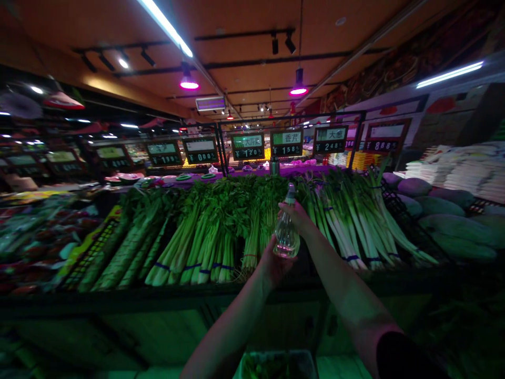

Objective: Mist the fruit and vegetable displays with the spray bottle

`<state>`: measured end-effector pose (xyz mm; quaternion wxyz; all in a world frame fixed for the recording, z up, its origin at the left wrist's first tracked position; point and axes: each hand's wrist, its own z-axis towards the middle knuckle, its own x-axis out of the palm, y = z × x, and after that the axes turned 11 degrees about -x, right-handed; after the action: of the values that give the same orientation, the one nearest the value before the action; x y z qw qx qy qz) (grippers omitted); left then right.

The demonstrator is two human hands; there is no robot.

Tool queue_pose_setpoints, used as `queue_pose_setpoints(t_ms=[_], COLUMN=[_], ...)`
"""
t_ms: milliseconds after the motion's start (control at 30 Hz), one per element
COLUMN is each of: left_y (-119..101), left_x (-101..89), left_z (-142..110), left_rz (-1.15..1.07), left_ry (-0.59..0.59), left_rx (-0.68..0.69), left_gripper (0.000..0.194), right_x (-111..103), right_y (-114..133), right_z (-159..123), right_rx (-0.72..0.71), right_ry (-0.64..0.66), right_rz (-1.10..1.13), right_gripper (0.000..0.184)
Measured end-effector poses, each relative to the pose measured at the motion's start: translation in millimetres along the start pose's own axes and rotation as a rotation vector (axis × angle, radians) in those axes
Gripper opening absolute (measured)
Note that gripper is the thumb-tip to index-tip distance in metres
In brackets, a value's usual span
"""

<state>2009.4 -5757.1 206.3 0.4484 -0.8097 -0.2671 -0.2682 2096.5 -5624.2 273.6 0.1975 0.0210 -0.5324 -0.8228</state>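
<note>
Holding a clear bottle (pixel 287 239) near upright: my right hand (pixel 296 217) grips its neck just under the cap (pixel 291 190), my left hand (pixel 276 267) cups the lower body. Judgement: best control should come from letting the left palm bear the weight while the right steadies the top, no hard squeeze. Position, taking the scallions (pixel 355 221) as landmark: bottle left of them, nearer me, touching both hands. Dim light; exact finger placement unclear.
</note>
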Motion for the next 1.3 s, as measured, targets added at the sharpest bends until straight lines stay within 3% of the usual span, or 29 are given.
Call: queue_pose_setpoints(t_ms=[300, 433, 533, 667, 800, 933, 1100, 1300], left_y=[-17, -23, -26, -19, 0, 25, 51, 82], left_x=[-32.3, -43.2, -43.5, -37.3, -32.1, -35.9, -59.4, -107.7], left_z=[-43, -51, -49, -41, -34, -29, -30, -60], left_rz=[-0.138, -0.136, -0.106, -0.022, 0.048, 0.047, -0.007, -0.198], left_ry=[-0.089, -0.097, -0.115, -0.130, -0.120, -0.142, -0.126, -0.156], left_rx=[0.203, 0.223, 0.205, 0.134, 0.034, -0.066, -0.119, -0.084], left_gripper=[0.062, 0.063, 0.062, 0.060, 0.055, 0.056, 0.060, 0.063], right_x=[105, 126, 116, 76, 33, 9, 11, 56], right_y=[-2, -7, -6, -4, -11, -25, -46, -85], right_z=[12, 14, 12, -5, -37, -68, -92, -124], right_rx=[-0.011, 0.003, -0.001, -0.013, 0.009, 0.061, 0.134, 0.226], right_ry=[0.229, 0.253, 0.200, 0.021, -0.131, -0.209, -0.206, -0.050], right_rz=[-0.002, 0.007, 0.013, 0.040, 0.063, 0.046, 0.014, 0.008], right_gripper=[0.027, 0.027, 0.028, 0.035, 0.051, 0.065, 0.073, 0.065])
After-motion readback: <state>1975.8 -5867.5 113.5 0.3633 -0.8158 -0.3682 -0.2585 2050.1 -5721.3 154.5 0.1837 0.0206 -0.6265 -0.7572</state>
